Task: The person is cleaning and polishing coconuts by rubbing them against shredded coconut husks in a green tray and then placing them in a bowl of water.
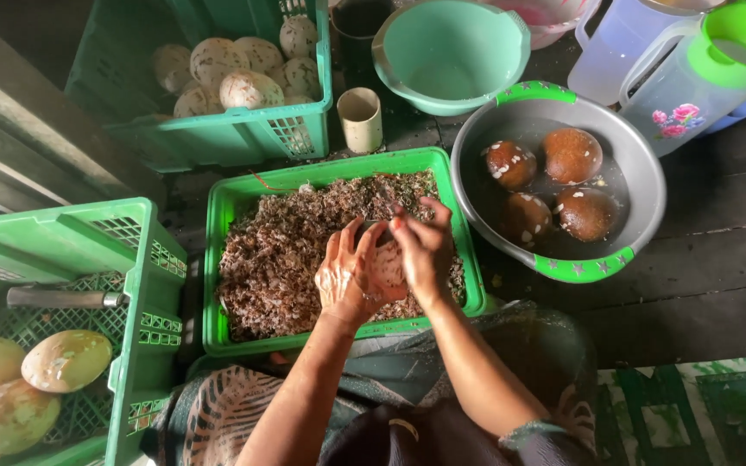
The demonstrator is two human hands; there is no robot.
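Cupping a small round fruit over the middle green crate — left hand and right hand both closed around it.
Looks firm, husk-flecked, likely slippery; best held in the palms. Shavings lie beneath; grey basin of peeled brown balls crowds the right, cup far.

So much green here: the tray of brown and whitish shavings is bright green, same as both crates. The basin is grey with green star-dotted handles, and the balls in it are brown flecked white. Bowl is mint, cup beige, and the jug is clear with pink flowers and a lime lid. Cloth on the lap is dark with pale swirls.
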